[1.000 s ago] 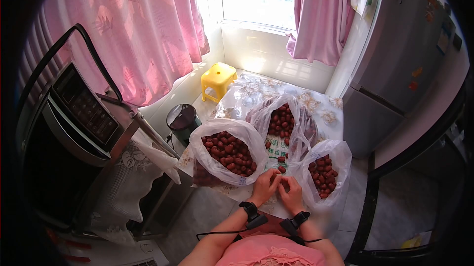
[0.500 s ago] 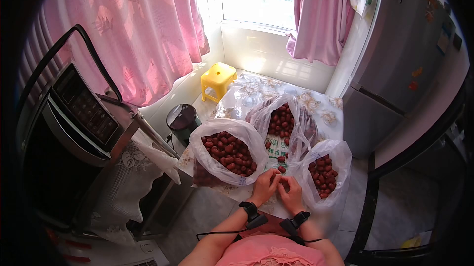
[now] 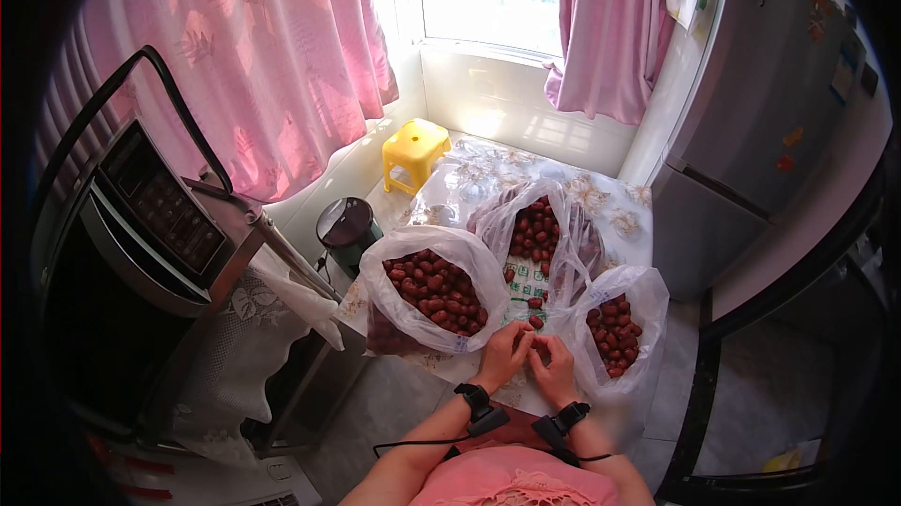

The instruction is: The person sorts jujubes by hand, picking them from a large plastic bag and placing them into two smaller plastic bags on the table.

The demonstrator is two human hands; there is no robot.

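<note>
My left hand (image 3: 505,354) and my right hand (image 3: 551,365) meet at the table's near edge, fingertips pinched close together. Whatever lies between the fingers is hidden or too small to make out. Just beyond the fingertips is a single red date (image 3: 536,322). Left of my hands, an open plastic bag (image 3: 483,269) is full of red dates (image 3: 432,292). A smaller bag (image 3: 655,304) of dates stands to the right. Behind, a third bag (image 3: 574,234) lies open towards me, with dates spilling over its green-printed inside (image 3: 522,273).
The bags rest on a table with a flowered cloth (image 3: 619,196). A yellow stool (image 3: 414,154) and a dark lidded bin-like container (image 3: 347,232) are behind to the left. A microwave (image 3: 150,215) is at left, a refrigerator (image 3: 741,112) at right.
</note>
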